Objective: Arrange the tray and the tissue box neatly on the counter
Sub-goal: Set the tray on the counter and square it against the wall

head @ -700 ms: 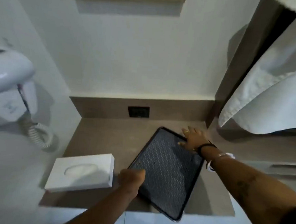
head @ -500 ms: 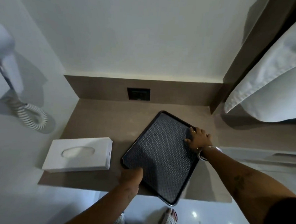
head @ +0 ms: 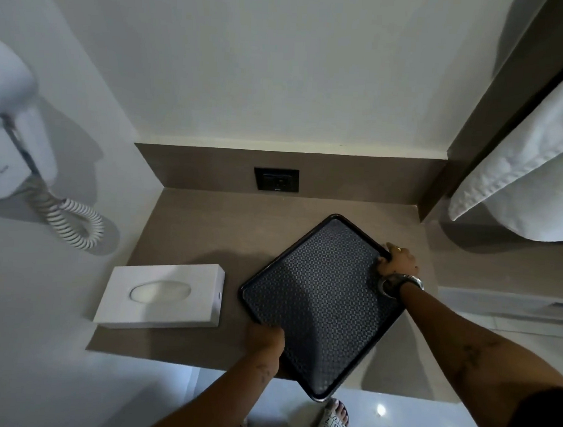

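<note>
- both hands clamped the tray (head: 321, 300): left hand (head: 265, 338) on near-left edge, right hand (head: 398, 260) on far-right edge
- tissue box (head: 161, 295) sat just left of the left-hand grip, apart

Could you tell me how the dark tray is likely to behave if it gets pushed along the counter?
The tray looks rigid and flat, so it should probably slide rather than bend or tip. Its near corner overhangs the counter edge, so it may pivot. Both hands grip its rim.
</note>
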The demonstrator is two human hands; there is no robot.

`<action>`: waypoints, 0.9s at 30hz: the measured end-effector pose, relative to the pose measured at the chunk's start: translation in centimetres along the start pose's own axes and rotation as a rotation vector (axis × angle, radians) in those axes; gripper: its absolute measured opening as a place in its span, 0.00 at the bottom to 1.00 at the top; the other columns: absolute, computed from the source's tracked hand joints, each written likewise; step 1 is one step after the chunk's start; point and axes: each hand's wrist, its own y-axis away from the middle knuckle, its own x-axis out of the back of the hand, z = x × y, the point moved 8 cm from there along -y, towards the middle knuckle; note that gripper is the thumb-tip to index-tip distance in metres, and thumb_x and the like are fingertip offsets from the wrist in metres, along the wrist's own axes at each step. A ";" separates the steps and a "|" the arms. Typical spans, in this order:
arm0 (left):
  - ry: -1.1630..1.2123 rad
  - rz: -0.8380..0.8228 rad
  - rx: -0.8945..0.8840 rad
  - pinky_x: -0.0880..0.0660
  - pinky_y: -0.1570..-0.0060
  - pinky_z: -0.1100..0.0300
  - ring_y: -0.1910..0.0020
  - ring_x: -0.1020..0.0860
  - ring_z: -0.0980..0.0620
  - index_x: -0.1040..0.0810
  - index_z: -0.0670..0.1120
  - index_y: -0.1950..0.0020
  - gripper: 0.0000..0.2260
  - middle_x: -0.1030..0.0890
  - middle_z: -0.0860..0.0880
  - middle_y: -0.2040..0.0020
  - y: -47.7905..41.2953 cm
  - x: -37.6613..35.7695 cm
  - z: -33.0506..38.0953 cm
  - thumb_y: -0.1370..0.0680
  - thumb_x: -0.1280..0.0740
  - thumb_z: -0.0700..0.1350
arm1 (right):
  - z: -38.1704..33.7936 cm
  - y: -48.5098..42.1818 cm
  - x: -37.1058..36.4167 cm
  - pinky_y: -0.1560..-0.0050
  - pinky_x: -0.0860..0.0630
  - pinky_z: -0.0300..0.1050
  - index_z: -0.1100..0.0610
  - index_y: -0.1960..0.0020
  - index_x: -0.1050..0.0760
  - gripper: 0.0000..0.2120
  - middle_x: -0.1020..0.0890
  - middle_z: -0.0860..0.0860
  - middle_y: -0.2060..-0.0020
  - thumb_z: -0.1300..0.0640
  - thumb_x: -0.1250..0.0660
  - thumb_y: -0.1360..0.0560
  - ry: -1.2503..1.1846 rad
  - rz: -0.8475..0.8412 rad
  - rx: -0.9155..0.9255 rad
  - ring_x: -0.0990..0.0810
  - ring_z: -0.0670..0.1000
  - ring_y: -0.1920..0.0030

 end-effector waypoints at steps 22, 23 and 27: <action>-0.475 0.035 -0.585 0.22 0.56 0.50 0.52 0.19 0.36 0.20 0.34 0.52 0.09 0.18 0.35 0.50 -7.0 3.7 15.7 0.24 0.39 0.35 | 4.8 6.9 -5.2 0.50 0.26 0.41 0.64 0.46 0.17 0.12 0.17 0.61 0.47 0.69 0.33 0.28 -0.569 0.174 -0.370 0.18 0.60 0.50; -0.484 0.030 -0.588 0.21 0.55 0.48 0.52 0.19 0.36 0.20 0.34 0.52 0.09 0.18 0.35 0.50 -7.1 3.6 15.6 0.24 0.40 0.35 | 4.8 6.9 -5.3 0.48 0.25 0.42 0.63 0.46 0.17 0.12 0.17 0.61 0.46 0.69 0.33 0.27 -0.560 0.179 -0.361 0.19 0.61 0.49; -0.488 0.034 -0.620 0.21 0.56 0.49 0.54 0.19 0.37 0.20 0.34 0.54 0.09 0.17 0.35 0.52 -6.6 3.6 15.5 0.24 0.39 0.35 | 5.0 7.0 -5.3 0.40 0.27 0.46 0.65 0.40 0.21 0.15 0.21 0.62 0.41 0.69 0.34 0.26 -0.507 0.189 -0.329 0.22 0.62 0.42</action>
